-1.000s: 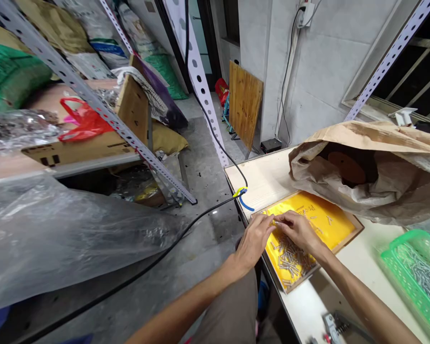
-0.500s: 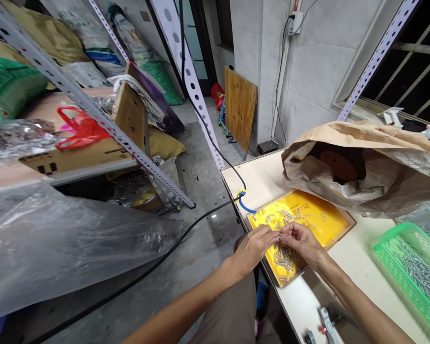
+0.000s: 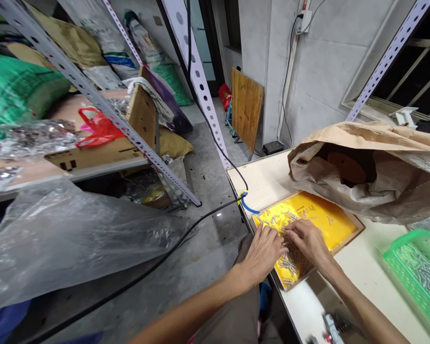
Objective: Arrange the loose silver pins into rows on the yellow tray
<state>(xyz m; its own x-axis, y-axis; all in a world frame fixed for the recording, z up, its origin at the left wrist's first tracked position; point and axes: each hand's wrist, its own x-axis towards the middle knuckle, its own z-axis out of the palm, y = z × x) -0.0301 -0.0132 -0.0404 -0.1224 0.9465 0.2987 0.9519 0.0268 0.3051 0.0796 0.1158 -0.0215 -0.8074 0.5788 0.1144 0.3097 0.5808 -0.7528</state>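
A shallow wooden-framed tray with a yellow lining lies at the table's left edge. Several small metal pins are scattered over its left half, with a denser heap under my hands. My left hand lies palm down on the tray's near-left corner, fingers apart and touching the pins. My right hand rests on the heap just to the right, its fingers bent down into the pins. Whether it holds any is hidden. The two hands almost touch.
A crumpled brown paper sack lies behind the tray. A green plastic basket full of metal pins stands at the right. A small tool lies at the near table edge. A black cable runs to the table corner; shelving and plastic sheeting fill the left.
Half a second ago both hands were raised and pinching a pin between the fingertips. Both have since dropped flat onto the heap of pins in the tray.
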